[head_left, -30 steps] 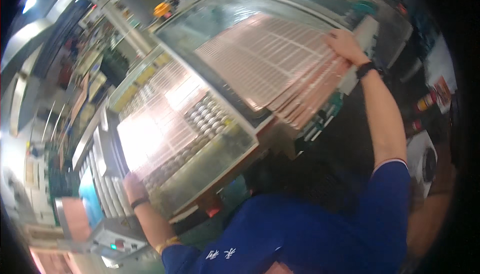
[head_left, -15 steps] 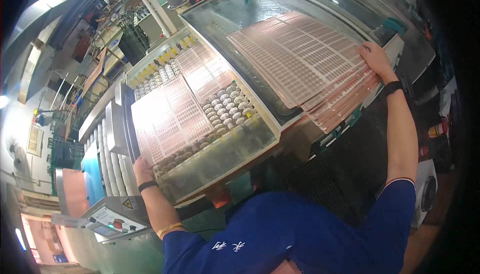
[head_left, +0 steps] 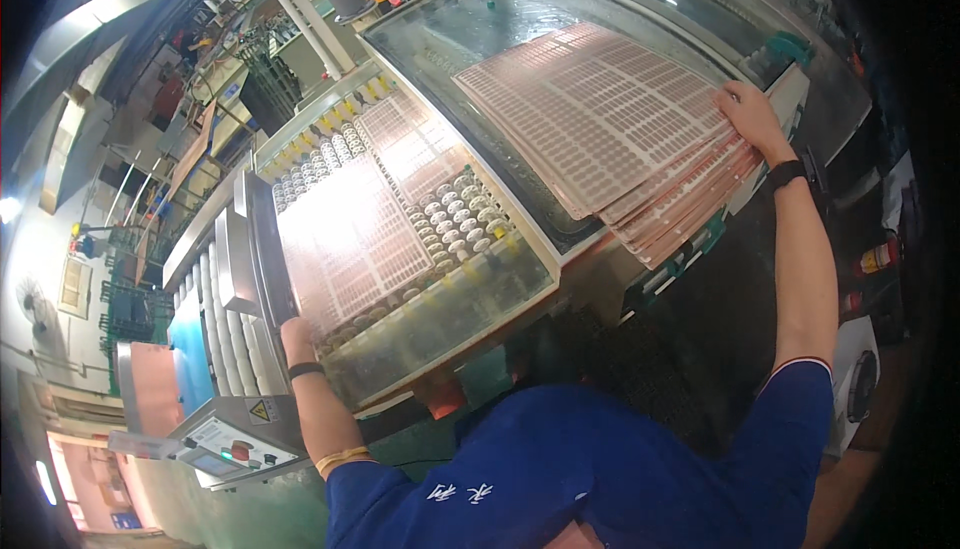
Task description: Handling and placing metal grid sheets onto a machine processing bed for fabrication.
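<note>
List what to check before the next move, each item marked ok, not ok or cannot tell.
1. Right hand at the edge of the stack of copper-coloured sheets: ok.
2. Stack squared up: not ok, its near edges are fanned out.
3. Left hand at the near corner of the left sheet on the rollers: ok.
4. Left hand's grip: cannot tell, fingertips unclear.
5. Left sheet's surface unmarked: cannot tell, glare covers part of it.

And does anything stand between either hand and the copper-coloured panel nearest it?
Nothing visible does. The right hand is at the right edge of the stacked copper-coloured panels; the left hand is at the near left corner of the copper-coloured panel on the rollers. Whether the left hand touches it is hard to tell.
</note>
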The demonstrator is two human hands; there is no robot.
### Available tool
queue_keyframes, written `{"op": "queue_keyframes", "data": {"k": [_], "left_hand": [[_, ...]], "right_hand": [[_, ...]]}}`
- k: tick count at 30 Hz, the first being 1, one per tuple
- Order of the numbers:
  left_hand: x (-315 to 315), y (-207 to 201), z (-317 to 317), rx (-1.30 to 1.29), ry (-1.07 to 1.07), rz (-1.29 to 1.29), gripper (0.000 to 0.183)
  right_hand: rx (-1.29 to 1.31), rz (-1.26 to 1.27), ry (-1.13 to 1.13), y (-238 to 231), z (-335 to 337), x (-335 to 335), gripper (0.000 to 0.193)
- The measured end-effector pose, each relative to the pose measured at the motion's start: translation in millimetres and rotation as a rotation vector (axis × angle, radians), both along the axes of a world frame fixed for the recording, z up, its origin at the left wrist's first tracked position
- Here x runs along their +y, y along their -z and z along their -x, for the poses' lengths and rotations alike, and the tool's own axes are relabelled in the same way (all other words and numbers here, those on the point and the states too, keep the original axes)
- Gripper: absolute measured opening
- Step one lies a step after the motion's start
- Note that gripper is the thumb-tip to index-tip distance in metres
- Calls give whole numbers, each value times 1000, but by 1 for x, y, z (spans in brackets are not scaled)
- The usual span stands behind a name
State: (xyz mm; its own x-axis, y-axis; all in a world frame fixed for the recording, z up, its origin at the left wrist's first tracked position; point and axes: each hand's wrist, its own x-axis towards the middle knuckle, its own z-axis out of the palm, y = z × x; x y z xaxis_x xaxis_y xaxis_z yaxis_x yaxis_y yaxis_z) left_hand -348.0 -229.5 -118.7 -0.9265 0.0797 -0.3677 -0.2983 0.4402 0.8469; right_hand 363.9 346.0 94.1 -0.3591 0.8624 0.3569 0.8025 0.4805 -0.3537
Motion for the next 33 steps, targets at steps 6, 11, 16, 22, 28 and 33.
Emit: {"op": "queue_keyframes", "data": {"k": [6,11,16,22,28,33], "left_hand": [[95,-45,-108,543,930,321,71],[119,-27,-115,648,1048,615,78],[140,-30,-118,768,1051,527,65],[173,-27,-143,795,1050,491,67],[237,-130,-268,916,1234,-67,63],[283,-192,-359,1022,1384,-355,63]], "right_hand": [[-23,-13,37,4,-14,-2,43],[10,-60,44,7,-3,-3,43],[-25,2,34,-6,-7,-8,42],[-181,-65,57,7,-8,-5,41],[-44,71,162,1,4,-15,46],[-37,94,156,-6,-2,-20,46]]}}
